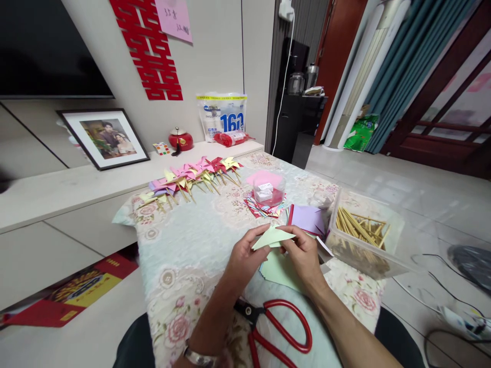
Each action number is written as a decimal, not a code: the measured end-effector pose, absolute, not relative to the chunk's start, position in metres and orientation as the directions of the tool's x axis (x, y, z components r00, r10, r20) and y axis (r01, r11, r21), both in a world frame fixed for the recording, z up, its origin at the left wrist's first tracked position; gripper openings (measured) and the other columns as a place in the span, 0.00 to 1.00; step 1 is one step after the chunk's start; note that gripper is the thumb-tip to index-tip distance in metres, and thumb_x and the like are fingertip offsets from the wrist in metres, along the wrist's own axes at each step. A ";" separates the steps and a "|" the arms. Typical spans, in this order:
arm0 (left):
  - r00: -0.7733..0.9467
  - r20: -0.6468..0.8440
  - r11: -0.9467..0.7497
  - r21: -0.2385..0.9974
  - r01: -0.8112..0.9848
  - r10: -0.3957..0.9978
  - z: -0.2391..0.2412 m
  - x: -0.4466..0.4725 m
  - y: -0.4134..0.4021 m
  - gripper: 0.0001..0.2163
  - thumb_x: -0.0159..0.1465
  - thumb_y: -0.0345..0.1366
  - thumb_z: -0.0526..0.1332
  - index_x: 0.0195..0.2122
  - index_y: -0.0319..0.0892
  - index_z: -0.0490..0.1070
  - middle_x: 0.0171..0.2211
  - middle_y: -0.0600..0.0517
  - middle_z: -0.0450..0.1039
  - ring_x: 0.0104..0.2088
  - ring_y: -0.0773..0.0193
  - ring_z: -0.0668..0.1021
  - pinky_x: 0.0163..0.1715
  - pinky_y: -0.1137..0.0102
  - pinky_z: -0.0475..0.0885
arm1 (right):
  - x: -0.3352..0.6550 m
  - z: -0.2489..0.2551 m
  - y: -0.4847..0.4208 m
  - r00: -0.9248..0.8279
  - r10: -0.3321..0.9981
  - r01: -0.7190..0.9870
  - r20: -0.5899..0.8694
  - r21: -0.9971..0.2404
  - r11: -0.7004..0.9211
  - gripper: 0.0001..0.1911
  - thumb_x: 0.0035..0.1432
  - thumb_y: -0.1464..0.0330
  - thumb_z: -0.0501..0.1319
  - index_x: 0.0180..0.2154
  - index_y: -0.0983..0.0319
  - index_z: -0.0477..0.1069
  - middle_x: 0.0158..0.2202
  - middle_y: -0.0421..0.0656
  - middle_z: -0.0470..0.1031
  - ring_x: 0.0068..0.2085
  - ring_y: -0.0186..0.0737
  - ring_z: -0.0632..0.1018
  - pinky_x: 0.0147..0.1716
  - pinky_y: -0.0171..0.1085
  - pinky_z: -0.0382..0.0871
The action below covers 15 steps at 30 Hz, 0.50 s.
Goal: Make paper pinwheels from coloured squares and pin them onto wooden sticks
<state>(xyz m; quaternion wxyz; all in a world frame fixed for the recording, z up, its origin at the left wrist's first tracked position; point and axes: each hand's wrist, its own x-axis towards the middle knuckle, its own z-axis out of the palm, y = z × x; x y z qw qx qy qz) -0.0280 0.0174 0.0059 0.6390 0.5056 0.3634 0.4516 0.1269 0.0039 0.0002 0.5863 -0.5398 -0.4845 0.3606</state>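
A pale green sheet of paper [273, 236], folded into a pointed shape, is held between both hands above the table. My left hand [249, 251] pinches its left side with thumb and fingers. On its right side, my right hand [301, 249] grips it, partly hiding that edge. Beneath them lies a stack of light green paper [282, 268]. Red-handled scissors [289, 327] rest on the tablecloth close to my body, the blades partly covered by my left forearm. Purple paper squares [307, 219] sit just beyond my right hand.
Finished paper pinwheels on sticks [192, 176] lie along the table's far left side. A clear round container [269, 188] stands on patterned paper. At the right edge, a plastic bin [364, 263] holds many straw-coloured sticks [358, 225]. Behind is a cabinet with a framed photo [105, 138].
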 end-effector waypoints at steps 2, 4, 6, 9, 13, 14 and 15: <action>0.304 -0.016 0.081 0.976 -0.202 0.953 0.005 -0.028 0.018 0.22 0.57 0.37 0.67 0.54 0.41 0.73 0.42 0.47 0.79 0.35 0.63 0.77 0.32 0.73 0.71 | 0.126 0.001 0.003 0.265 0.946 0.102 0.189 -0.981 0.167 0.10 0.51 0.66 0.62 0.36 0.62 0.78 0.23 0.37 0.73 0.22 0.35 0.71 0.25 0.34 0.64; 0.271 -0.033 0.088 0.977 -0.195 0.962 0.005 -0.029 0.018 0.20 0.58 0.38 0.66 0.52 0.39 0.75 0.38 0.48 0.80 0.34 0.63 0.77 0.32 0.73 0.71 | 0.125 0.002 0.003 0.255 0.947 0.100 0.196 -0.979 0.176 0.11 0.53 0.64 0.63 0.36 0.62 0.77 0.23 0.37 0.73 0.22 0.35 0.71 0.25 0.35 0.64; 0.223 -0.047 0.087 0.981 -0.174 0.974 0.005 -0.029 0.019 0.18 0.59 0.40 0.65 0.50 0.38 0.77 0.32 0.50 0.79 0.31 0.64 0.76 0.30 0.73 0.70 | 0.124 0.003 0.002 0.239 0.951 0.096 0.197 -0.979 0.178 0.13 0.54 0.61 0.64 0.37 0.63 0.77 0.23 0.37 0.72 0.22 0.35 0.71 0.24 0.35 0.63; 0.149 -0.027 0.046 0.991 -0.126 0.988 0.004 -0.030 0.021 0.15 0.60 0.43 0.64 0.41 0.38 0.80 0.24 0.52 0.76 0.27 0.65 0.75 0.29 0.73 0.69 | 0.124 0.006 0.000 0.202 0.961 0.090 0.187 -0.981 0.172 0.17 0.55 0.57 0.64 0.40 0.64 0.77 0.24 0.38 0.71 0.23 0.36 0.72 0.25 0.35 0.64; 0.055 -0.055 0.059 0.995 -0.082 0.997 0.000 -0.031 0.024 0.14 0.59 0.45 0.65 0.30 0.38 0.78 0.24 0.50 0.77 0.26 0.64 0.75 0.28 0.72 0.69 | 0.123 0.008 -0.002 0.140 0.970 0.073 0.198 -0.979 0.189 0.20 0.58 0.56 0.63 0.44 0.64 0.75 0.25 0.38 0.70 0.25 0.37 0.72 0.27 0.36 0.66; 0.030 -0.066 0.068 0.994 -0.080 0.997 -0.002 -0.031 0.024 0.14 0.59 0.46 0.65 0.29 0.38 0.78 0.24 0.50 0.77 0.26 0.65 0.75 0.28 0.72 0.69 | 0.123 0.008 -0.003 0.124 0.970 0.067 0.207 -0.978 0.200 0.20 0.58 0.56 0.62 0.45 0.64 0.75 0.26 0.38 0.70 0.26 0.36 0.72 0.27 0.36 0.66; 0.009 -0.074 0.074 0.994 -0.082 0.997 -0.004 -0.031 0.025 0.14 0.59 0.46 0.65 0.28 0.38 0.77 0.25 0.50 0.77 0.25 0.65 0.74 0.28 0.72 0.69 | 0.122 0.009 -0.003 0.112 0.970 0.063 0.217 -0.975 0.211 0.19 0.58 0.56 0.62 0.45 0.64 0.74 0.27 0.38 0.70 0.26 0.36 0.72 0.27 0.35 0.66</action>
